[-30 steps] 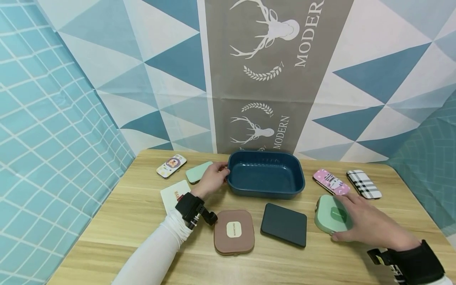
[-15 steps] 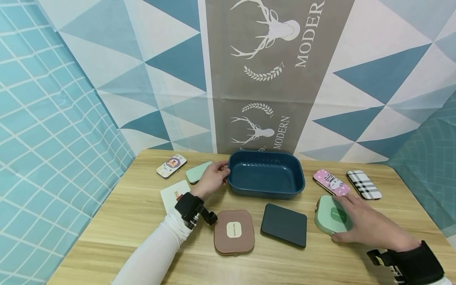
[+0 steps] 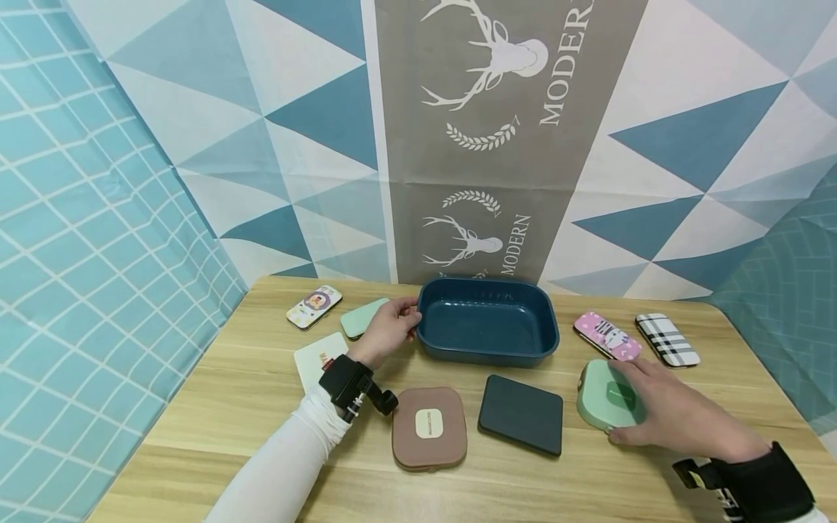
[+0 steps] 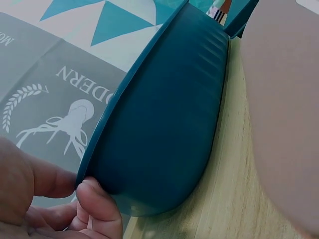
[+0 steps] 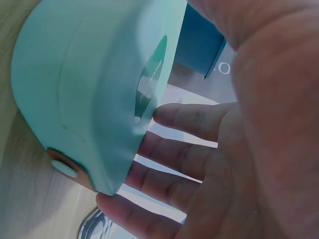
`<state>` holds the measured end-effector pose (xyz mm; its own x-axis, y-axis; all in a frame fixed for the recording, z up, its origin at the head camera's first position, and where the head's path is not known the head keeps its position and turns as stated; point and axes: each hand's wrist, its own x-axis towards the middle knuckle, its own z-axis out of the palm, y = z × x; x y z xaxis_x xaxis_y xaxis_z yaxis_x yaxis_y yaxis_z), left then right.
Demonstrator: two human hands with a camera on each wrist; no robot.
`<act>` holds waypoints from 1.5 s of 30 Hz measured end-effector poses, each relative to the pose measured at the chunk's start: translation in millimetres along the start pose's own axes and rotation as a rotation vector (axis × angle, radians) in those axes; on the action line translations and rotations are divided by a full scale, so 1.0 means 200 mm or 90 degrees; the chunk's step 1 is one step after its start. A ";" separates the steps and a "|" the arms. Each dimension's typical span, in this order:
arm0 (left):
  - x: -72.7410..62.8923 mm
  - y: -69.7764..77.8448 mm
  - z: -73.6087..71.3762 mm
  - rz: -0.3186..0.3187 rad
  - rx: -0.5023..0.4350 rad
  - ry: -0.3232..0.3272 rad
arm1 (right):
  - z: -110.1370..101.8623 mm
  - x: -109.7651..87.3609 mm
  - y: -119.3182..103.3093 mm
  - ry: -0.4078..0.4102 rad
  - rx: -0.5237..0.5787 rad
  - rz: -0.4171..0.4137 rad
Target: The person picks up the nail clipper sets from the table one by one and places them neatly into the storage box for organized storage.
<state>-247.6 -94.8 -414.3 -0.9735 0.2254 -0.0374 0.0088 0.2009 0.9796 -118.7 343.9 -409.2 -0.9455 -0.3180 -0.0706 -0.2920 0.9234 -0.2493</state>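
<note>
Head: right hand (image 3: 676, 407) apparently touches case (image 3: 598, 392).

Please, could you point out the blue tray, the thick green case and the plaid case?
Blue tray (image 3: 487, 330): head view, on its bare inside floor.
Thick green case (image 3: 598, 394): head view, left part of its top.
Plaid case (image 3: 668, 339): head view, middle of its top.

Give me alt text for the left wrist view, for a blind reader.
A left hand pinches the rim of a dark blue, rounded, plastic-looking basin on a pale wooden table. A rounded pinkish-brown case is at right; behind is a grey, deer-printed backdrop.
</note>
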 end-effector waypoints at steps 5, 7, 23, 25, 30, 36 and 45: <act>0.00 0.00 0.00 -0.001 -0.005 -0.005 | 0.00 0.00 0.00 0.008 -0.012 -0.006; 0.00 0.00 0.00 -0.001 -0.004 -0.006 | 0.00 0.00 0.00 0.011 -0.016 -0.009; 0.01 -0.01 0.00 -0.002 -0.015 -0.007 | -0.03 -0.02 -0.02 0.046 -0.030 -0.036; 0.01 -0.01 -0.01 -0.001 -0.014 -0.009 | -0.04 -0.02 -0.03 0.052 -0.031 -0.041; 0.00 -0.01 -0.01 -0.001 -0.010 -0.010 | -0.07 -0.02 -0.04 0.044 -0.037 -0.034; 0.00 -0.01 -0.01 -0.001 -0.013 -0.010 | -0.11 -0.02 -0.06 0.057 -0.044 -0.035; 0.00 -0.01 -0.01 0.002 -0.009 -0.010 | -0.18 0.01 -0.09 0.074 -0.065 -0.050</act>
<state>-247.0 -96.6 -415.8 -0.9700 0.2401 -0.0380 0.0077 0.1865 0.9824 -120.0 335.3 -369.5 -0.9280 -0.3680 0.0586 -0.3727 0.9158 -0.1500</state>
